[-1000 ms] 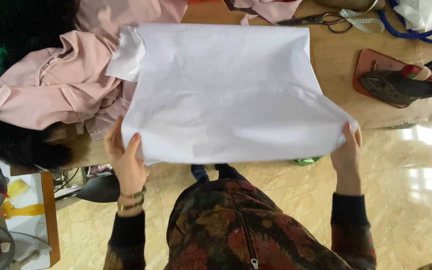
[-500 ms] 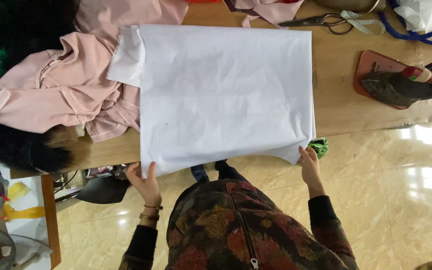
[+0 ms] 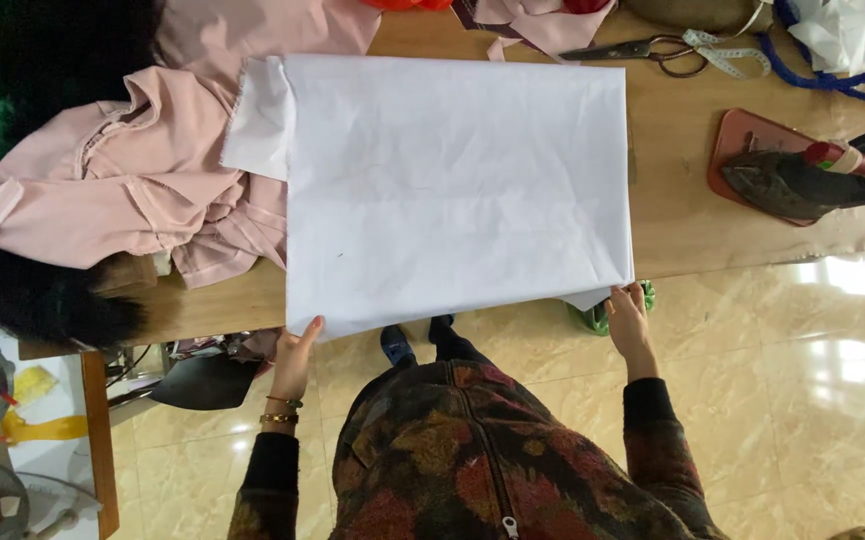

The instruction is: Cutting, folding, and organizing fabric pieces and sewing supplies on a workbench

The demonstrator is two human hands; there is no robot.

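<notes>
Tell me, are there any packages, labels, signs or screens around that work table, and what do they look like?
No signs, screens or readable labels show.
White plastic bag: top right corner of the wooden table, crumpled, the nearest thing to a package.
Measuring tape: pale marked strip, looped by the scissors at the table's far edge.
Both hands, left hand and right hand, hold only the plain white fabric, which bears no tag.

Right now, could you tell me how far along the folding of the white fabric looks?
Done: the white fabric lies folded in a flat rectangle on the wooden table, partly over the pink garment. In hand: the left hand and right hand each pinch a near corner at the table's edge. Left: a layer juts out at the far left corner and creases show, so squaring up looks unfinished.
</notes>
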